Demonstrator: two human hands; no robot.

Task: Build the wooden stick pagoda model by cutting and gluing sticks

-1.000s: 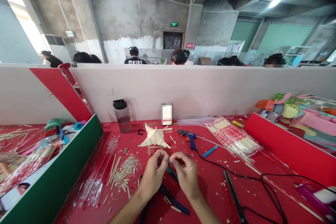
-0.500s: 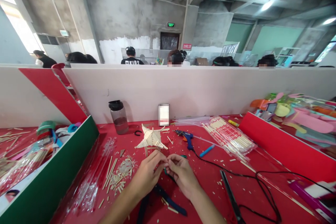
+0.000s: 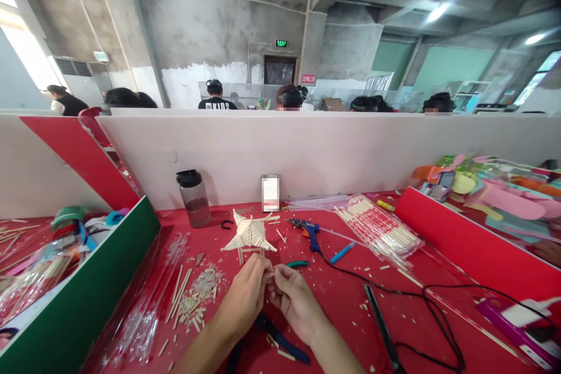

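Observation:
My left hand (image 3: 246, 291) and my right hand (image 3: 294, 298) meet at the fingertips over the red table. Both are closed in a pinch; whatever sits between the fingers is too small or too hidden to name. Just beyond them stands a small model of wooden sticks (image 3: 250, 232) with a pointed, star-cornered roof. Under my hands lie dark-blue-handled pliers (image 3: 287, 343), partly covered by my left forearm. A green-handled tool (image 3: 298, 264) rests behind my right hand. To the left is a heap of cut stick bits (image 3: 202, 292) with several longer sticks beside it.
A blue glue gun (image 3: 310, 232) with a black cord lies right of the model, near a blue marker (image 3: 342, 252). Packed sticks (image 3: 379, 225) lie farther right. A water bottle (image 3: 193, 198) and a phone (image 3: 270, 193) stand by the white partition (image 3: 333, 152). Green and red boards flank the table.
The view has shifted slightly. My hands stay pinched together, with the right fingers curled in more, and more of the green-handled tool shows behind them.

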